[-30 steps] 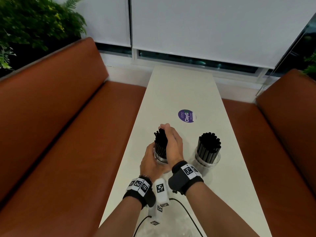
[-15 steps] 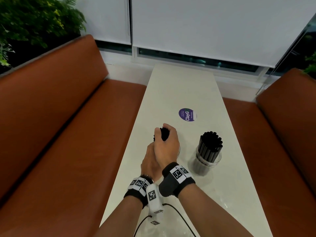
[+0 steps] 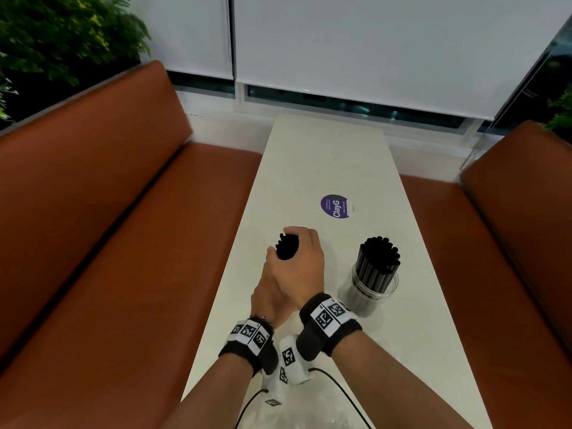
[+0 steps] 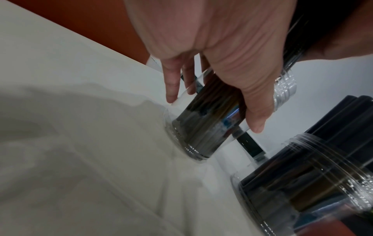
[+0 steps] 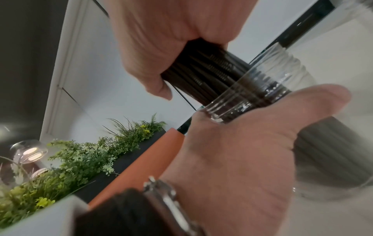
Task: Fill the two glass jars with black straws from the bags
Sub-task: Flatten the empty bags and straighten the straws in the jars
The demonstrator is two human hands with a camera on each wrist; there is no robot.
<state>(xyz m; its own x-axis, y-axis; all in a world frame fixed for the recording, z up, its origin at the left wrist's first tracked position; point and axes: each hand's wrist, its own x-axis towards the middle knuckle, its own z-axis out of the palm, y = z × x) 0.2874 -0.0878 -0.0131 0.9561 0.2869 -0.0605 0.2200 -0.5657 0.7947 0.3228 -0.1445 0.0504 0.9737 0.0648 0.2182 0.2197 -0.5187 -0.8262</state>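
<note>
On the white table (image 3: 325, 156), my right hand (image 3: 298, 264) grips a bundle of black straws (image 3: 287, 246) near its top. The bundle stands in a glass jar (image 4: 203, 124) that leans a little on the table. My left hand (image 3: 266, 297) holds this jar from the left, fingers and thumb curled round its wall; in the head view the jar is hidden behind both hands. The right wrist view shows the straws (image 5: 203, 71) entering the jar's threaded mouth (image 5: 260, 91), with my left hand (image 5: 242, 151) below. A second glass jar (image 3: 373, 284) packed with black straws (image 3: 379, 253) stands to the right.
A purple round sticker (image 3: 336, 206) lies on the table beyond the jars. A clear plastic bag (image 3: 312, 413) lies crumpled at the near edge. Orange benches (image 3: 108, 243) run along both sides. Plants (image 3: 62, 35) fill the back left corner.
My right hand has slid round and over the bundle, now covering the jar in the head view. The straws sit lower. My left hand has stayed on the jar.
</note>
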